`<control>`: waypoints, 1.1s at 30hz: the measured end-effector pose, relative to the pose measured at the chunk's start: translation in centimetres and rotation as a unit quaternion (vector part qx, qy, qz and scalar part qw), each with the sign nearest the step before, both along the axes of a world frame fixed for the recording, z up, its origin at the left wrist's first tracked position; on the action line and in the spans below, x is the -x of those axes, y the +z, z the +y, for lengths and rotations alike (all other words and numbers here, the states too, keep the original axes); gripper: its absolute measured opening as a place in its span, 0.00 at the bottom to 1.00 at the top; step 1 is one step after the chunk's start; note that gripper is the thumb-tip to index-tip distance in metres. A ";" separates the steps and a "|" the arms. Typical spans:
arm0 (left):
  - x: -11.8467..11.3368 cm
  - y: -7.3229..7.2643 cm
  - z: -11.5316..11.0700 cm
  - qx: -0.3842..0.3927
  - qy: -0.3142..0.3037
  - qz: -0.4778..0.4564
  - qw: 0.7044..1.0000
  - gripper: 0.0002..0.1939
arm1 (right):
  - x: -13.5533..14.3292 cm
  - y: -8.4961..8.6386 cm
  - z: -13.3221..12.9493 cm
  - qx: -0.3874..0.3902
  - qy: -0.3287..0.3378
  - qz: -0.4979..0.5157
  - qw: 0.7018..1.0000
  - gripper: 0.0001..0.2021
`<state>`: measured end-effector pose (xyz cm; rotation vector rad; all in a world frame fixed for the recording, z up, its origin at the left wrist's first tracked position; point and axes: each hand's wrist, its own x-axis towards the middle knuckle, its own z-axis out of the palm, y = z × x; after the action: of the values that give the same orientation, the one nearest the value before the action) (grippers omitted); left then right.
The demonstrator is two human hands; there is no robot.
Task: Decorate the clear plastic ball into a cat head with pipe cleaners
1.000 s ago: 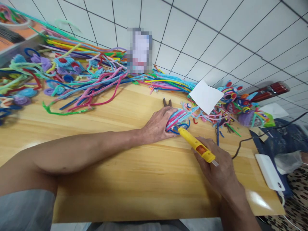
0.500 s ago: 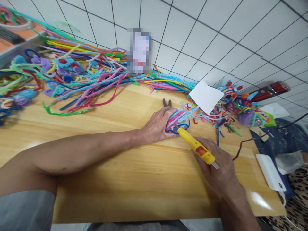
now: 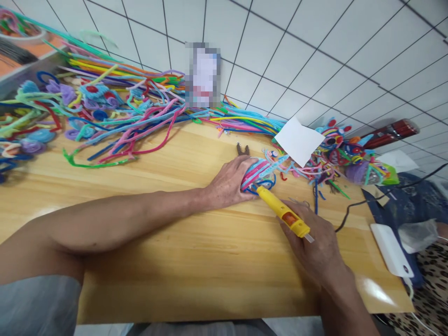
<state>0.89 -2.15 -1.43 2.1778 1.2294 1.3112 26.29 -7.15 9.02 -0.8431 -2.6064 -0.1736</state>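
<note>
Along the wooden table's (image 3: pixel 168 275) far edge lie pipe cleaners (image 3: pixel 150 123). Right of the table's middle, your left hand (image 3: pixel 229 182) curls around the wrapped bundle (image 3: pixel 257 175); your right hand (image 3: pixel 313 238) grips the glue gun (image 3: pixel 283 212), its tip at the bundle's near side.

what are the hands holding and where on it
The left hand grips the wrapped bundle by its left side; the right hand holds the yellow glue gun's body
</note>
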 end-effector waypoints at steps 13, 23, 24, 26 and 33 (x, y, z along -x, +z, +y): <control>0.1 -0.1 0.1 0.005 -0.004 -0.001 1.000 0.51 | 0.1 0.1 0.0 0.012 0.005 0.012 1.000 0.19; 0.1 0.3 0.0 0.021 -0.010 -0.001 1.000 0.51 | 0.1 0.4 -0.2 0.011 -0.009 0.006 1.000 0.22; 0.1 0.3 0.0 0.021 -0.010 0.001 1.000 0.51 | 0.1 0.4 -0.2 0.013 -0.007 0.008 1.000 0.22; 0.1 0.3 0.0 0.021 -0.008 0.003 1.000 0.52 | 0.1 0.4 -0.2 0.015 -0.001 0.007 1.000 0.21; 0.1 0.0 0.0 0.005 -0.005 -0.001 1.000 0.52 | -0.3 0.1 0.0 -0.005 -0.010 0.013 1.000 0.21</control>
<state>0.77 -2.12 -1.40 2.1708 1.2211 1.3003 26.54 -7.19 9.08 -0.8628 -2.5721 -0.1798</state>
